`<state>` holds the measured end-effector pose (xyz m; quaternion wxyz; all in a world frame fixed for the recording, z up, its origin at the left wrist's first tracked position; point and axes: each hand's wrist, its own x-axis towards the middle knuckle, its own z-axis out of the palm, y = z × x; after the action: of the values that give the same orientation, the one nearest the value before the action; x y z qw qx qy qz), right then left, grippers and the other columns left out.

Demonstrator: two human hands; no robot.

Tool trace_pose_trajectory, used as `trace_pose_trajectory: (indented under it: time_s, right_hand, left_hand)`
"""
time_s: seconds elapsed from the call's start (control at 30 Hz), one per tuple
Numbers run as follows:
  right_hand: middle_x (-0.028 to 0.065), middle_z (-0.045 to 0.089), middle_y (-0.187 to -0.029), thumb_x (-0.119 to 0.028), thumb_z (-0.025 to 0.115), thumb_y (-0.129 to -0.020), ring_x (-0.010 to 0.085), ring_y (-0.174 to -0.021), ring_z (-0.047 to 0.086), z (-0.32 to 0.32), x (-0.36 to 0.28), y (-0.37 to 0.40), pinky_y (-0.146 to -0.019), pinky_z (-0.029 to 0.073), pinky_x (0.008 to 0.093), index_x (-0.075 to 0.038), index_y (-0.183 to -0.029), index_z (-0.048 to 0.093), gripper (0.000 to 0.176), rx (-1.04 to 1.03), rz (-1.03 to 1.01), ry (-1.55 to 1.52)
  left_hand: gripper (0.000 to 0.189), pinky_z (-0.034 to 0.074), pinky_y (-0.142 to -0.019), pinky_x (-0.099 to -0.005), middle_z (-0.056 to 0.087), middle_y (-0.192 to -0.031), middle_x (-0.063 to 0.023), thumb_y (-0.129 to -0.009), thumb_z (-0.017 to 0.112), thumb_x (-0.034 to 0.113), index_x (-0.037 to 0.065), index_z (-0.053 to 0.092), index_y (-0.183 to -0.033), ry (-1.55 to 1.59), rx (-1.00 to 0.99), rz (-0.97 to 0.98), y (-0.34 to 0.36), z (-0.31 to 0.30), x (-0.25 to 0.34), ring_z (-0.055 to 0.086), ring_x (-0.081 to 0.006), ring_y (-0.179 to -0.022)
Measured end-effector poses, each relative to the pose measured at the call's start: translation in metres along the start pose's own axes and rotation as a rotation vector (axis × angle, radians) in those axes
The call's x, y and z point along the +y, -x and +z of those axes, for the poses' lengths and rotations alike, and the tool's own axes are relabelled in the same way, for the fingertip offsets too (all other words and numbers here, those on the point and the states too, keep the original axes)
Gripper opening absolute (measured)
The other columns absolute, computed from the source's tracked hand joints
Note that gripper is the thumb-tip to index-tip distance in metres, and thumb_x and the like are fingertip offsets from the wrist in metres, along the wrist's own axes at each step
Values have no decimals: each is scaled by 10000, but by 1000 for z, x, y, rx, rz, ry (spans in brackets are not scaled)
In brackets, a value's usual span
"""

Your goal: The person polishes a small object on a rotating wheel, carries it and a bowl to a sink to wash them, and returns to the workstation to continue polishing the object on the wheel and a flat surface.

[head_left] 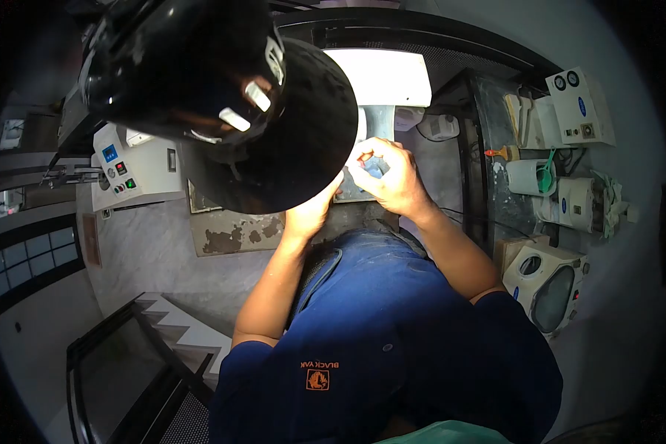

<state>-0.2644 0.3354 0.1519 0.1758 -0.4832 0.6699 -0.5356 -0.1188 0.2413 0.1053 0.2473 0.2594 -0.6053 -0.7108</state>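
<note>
My right hand (394, 181) is raised under the bright light, its thumb and index finger curled together in a pinch. Something small and partly reddish shows at those fingertips, too small and glary to name. Behind the black lamp shade (303, 140), most of my left hand (311, 217) is hidden; only its wrist and back edge show, close to the right hand. Whether the left fingers hold anything cannot be seen. Just beyond the hands stands a strongly lit white housing (385, 78).
The lamp covers much of the upper left. A white control box (137, 170) stands to the left. On the right bench are a gauge box (581, 107), a brush (502, 153), a tub (529, 177) with a green scoop (546, 177), and a windowed machine (551, 285).
</note>
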Motion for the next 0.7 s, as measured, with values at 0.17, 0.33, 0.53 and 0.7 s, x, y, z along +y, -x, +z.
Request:
trace_pose_trajectory:
  time_s: [0.17, 0.33, 0.53, 0.7]
  right_hand:
    - [45, 609, -735, -42, 644, -766, 107, -695, 569, 1, -7, 5, -678, 459, 259, 3, -813, 595, 81, -64, 37, -43]
    - [80, 638, -716, -102, 668, -762, 127, -674, 598, 2, -9, 9, -654, 472, 260, 3, -806, 627, 121, -25, 62, -85]
    - [67, 640, -768, -59, 684, -744, 129, -712, 579, 0, -13, 14, -699, 453, 270, -7, -841, 649, 116, -16, 128, -74]
    - [70, 639, -752, -55, 689, -730, 157, -699, 584, -4, -15, 15, -685, 450, 276, -14, -830, 653, 114, -3, 30, 78]
  left_hand:
    - [204, 498, -658, -245, 607, -879, -95, -845, 585, 11, -44, 563, -1040, 21, 51, 63, 7, 3, 4, 593, -131, -747]
    - [163, 491, -657, -222, 631, -865, -86, -847, 585, 8, -40, 585, -1003, 29, 46, 129, 7, 4, 2, 597, -109, -728]
    - [142, 489, -670, -219, 639, -867, -89, -848, 582, 2, -38, 591, -984, 55, 19, 90, 8, 4, 7, 599, -106, -741]
    - [150, 490, -673, -223, 636, -879, -91, -843, 587, -3, -37, 589, -989, 72, 8, 97, 8, 6, 6, 602, -110, -751]
